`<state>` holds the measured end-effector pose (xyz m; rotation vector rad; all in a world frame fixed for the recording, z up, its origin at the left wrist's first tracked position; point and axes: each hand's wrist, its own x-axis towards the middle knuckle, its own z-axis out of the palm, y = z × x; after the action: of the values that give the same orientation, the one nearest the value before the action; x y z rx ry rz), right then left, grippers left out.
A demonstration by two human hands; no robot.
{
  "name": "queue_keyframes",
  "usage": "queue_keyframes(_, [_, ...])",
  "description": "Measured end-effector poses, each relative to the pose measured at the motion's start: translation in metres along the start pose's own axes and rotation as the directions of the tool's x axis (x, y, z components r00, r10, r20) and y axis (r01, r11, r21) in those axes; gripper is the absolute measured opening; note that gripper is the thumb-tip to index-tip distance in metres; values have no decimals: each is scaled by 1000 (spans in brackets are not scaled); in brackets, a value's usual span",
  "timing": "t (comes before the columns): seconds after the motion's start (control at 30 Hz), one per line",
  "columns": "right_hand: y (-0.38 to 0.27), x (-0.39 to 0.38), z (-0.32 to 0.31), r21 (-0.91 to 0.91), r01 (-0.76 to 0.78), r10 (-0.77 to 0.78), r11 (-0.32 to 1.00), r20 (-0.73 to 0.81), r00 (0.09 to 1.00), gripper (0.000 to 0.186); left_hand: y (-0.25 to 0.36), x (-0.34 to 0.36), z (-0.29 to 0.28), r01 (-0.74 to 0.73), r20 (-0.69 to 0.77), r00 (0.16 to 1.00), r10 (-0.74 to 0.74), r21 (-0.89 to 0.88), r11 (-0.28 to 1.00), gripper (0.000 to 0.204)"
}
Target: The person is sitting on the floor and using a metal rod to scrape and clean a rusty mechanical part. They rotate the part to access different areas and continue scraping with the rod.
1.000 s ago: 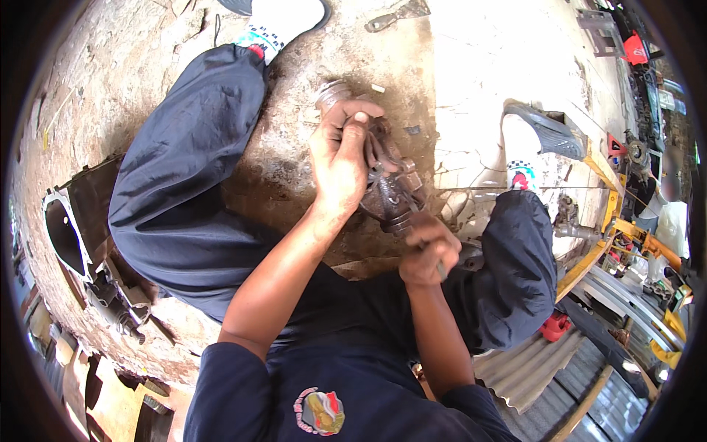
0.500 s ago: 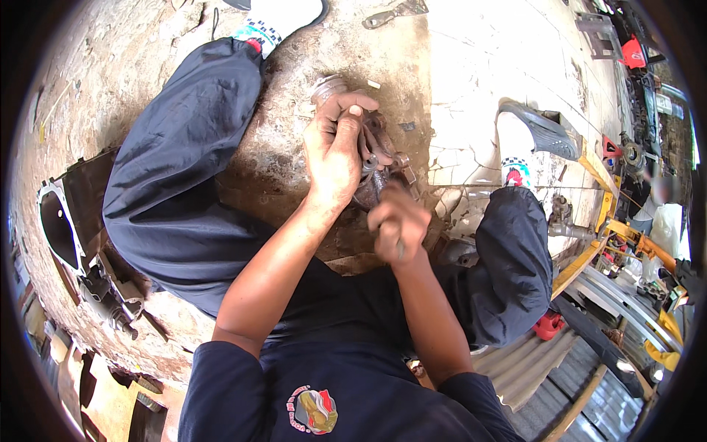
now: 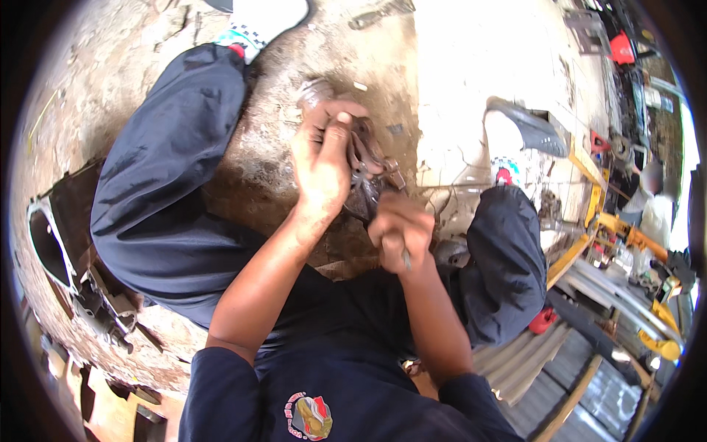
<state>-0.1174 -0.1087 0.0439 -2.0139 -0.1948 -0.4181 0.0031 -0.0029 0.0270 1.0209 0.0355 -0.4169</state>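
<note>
Brown metal part [image 3: 359,197]: near the middle, toward 12 o'clock, lying on a slant, round end at 11 o'clock; can't tell if it touches the floor [image 3: 247,158]
Left hand [image 3: 322,158]: fingers curled round the part, thumb on top
Right hand [image 3: 401,227]: a blurry fist, right by the part's low end at 5 o'clock, closed round a thin tool [image 3: 406,258]; one end pokes out below, but can't tell what kind it is
Scraper [image 3: 381,13]: flat on the floor at 12 o'clock
Case [image 3: 82,199]: big and dark, at 9 o'clock, by the left leg [image 3: 166,162]
Grey shoe [image 3: 539,134]: at 2 o'clock
Red thing [image 3: 543,320]: at 4 o'clock
</note>
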Motion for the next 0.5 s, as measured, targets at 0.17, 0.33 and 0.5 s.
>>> queue_keyframes(0.17, [14,-10,28,28,79,-74,996,-149,986,63,-5,1,-7,-8,24,1000,9,-72,997,25])
queue_keyframes(0.33, [-16,-44,10,88,-41,66,995,-301,951,57,-5,0,-8,-38,36,998,42,-90,995,25])
queue_keyframes(0.5, [2,-20,13,27,61,-39,998,-497,867,60,-11,3,-4,-87,28,996,89,-65,994,25])
